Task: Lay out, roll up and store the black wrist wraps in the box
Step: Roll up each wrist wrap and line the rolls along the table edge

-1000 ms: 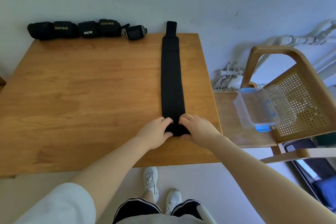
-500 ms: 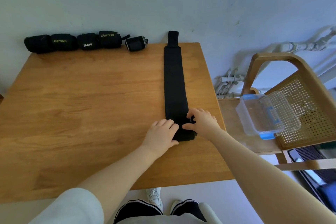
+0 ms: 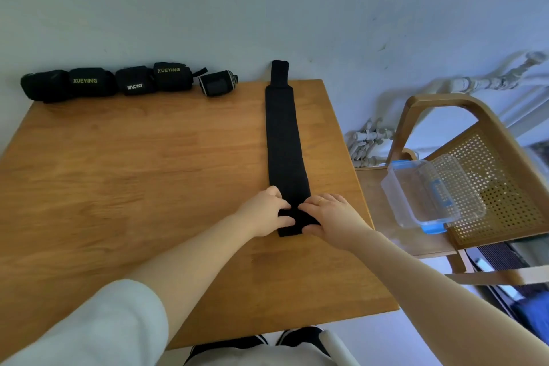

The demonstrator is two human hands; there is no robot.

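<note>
Your left hand [image 3: 267, 211] and right hand [image 3: 331, 217] pinch the near end of the flat wrist wrap [image 3: 283, 142], starting a tight roll.

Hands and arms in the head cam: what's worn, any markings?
Both forearms are bare. The left arm has a loose, pale white short sleeve on the upper arm. The right hand wears a thin gold-coloured ring on one finger. The left hand shows no ring, watch or glove. No sleeve shows on the right arm.
</note>
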